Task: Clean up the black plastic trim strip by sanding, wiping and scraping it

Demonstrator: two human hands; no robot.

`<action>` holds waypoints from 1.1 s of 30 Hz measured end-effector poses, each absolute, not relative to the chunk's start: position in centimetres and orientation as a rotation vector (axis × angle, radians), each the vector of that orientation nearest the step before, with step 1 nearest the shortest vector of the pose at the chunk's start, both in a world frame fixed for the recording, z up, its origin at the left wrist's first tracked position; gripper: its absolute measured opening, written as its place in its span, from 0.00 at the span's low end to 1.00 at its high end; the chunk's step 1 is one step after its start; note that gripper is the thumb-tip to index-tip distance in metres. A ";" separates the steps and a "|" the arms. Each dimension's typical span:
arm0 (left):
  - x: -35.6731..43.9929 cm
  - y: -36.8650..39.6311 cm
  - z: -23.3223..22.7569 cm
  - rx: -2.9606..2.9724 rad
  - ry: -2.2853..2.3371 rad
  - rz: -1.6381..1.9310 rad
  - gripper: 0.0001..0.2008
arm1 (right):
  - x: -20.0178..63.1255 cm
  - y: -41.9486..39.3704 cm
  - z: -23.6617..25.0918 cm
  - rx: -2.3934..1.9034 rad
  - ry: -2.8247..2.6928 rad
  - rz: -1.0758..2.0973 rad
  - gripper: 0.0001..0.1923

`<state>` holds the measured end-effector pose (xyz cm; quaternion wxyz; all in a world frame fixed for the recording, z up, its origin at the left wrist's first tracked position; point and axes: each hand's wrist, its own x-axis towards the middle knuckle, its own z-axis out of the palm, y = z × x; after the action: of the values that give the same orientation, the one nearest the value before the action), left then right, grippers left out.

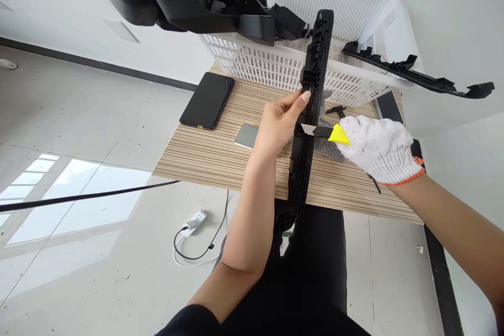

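Bare left hand (pixel 277 128) has its fingers wrapped round a long black plastic trim strip (pixel 311 115), running 6 to 12 o'clock over the desk (pixel 220 155). Gloved right hand (pixel 380 148), fingers clenched, presses a yellow-handled knife (pixel 325 132) against it from 3 o'clock.

The knife (pixel 328 134) handle is hidden inside the gloved right hand (pixel 380 148).

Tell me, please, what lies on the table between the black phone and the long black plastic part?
In the head view, a small grey flat device lies between the black phone and the long black plastic part, beside the left hand.
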<state>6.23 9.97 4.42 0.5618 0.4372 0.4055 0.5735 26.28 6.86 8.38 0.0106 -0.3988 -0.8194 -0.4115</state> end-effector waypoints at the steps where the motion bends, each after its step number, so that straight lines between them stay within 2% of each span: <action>1: 6.2 10.0 4.4 1.031 0.957 1.349 0.13 | 26.3 6.9 8.4 -1.249 -2.562 -1.282 0.12; 16: 6.2 10.0 4.5 1.067 1.012 1.338 0.12 | 26.1 7.3 8.0 -1.262 -2.498 -1.361 0.12; 19: 6.2 10.0 4.6 1.069 0.992 1.341 0.12 | 26.1 7.4 7.9 -1.355 -2.543 -1.277 0.13; 26: 6.1 10.0 4.5 1.033 0.940 1.337 0.12 | 25.4 7.2 8.8 -1.668 -2.628 -0.835 0.16; 33: 6.1 9.9 4.6 1.004 0.955 1.328 0.10 | 25.0 7.3 9.2 -1.739 -2.622 -0.806 0.20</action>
<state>6.06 9.95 4.58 0.5738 0.4284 0.4074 0.5668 25.01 7.31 9.22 -0.0533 -0.5347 -0.8061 -0.2479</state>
